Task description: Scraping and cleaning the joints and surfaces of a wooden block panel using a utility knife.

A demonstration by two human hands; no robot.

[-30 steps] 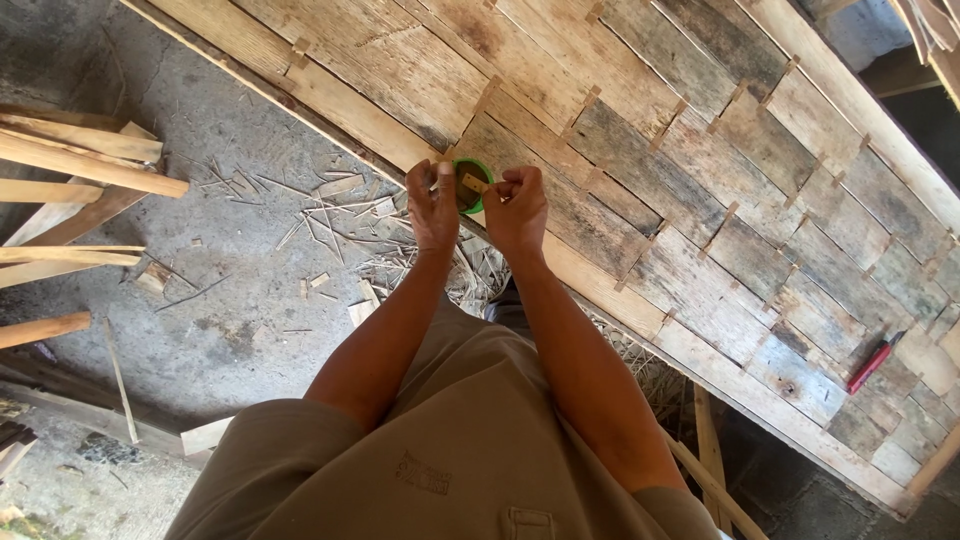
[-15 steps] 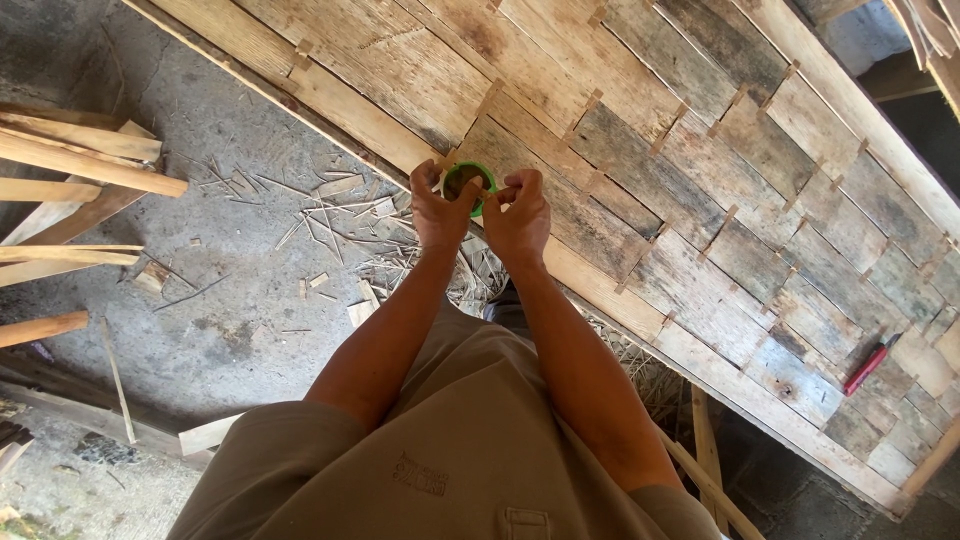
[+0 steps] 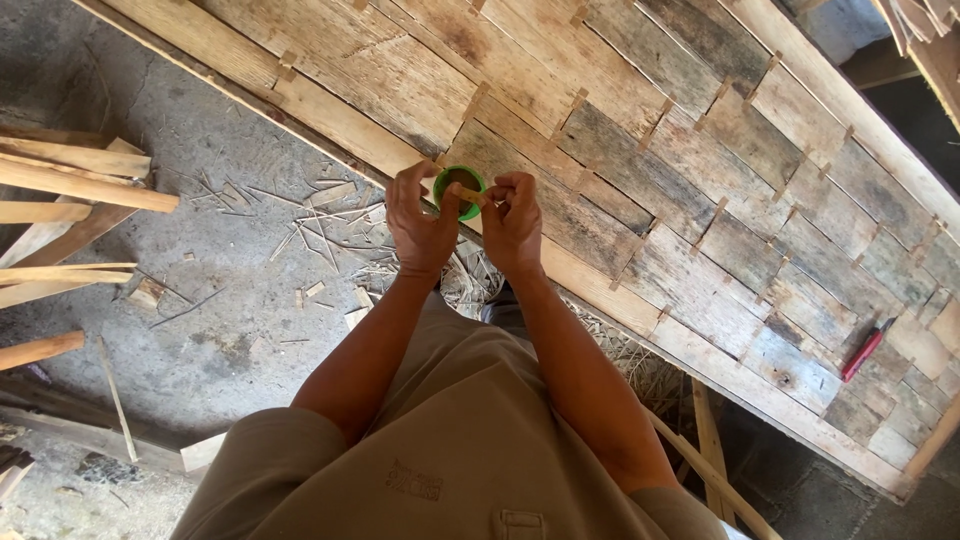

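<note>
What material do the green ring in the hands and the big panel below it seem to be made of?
The green ring, held between left hand and right hand, looks like smooth plastic or tape, judging by its bright even colour. The panel seems woven from flat, rough, weathered wood or bamboo strips, grey-brown and grainy.

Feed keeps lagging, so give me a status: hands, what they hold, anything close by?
Left hand and right hand both gripping small green ring-shaped roll. Held above woven wooden slat panel. Red-handled tool lies apart, on panel.
</note>
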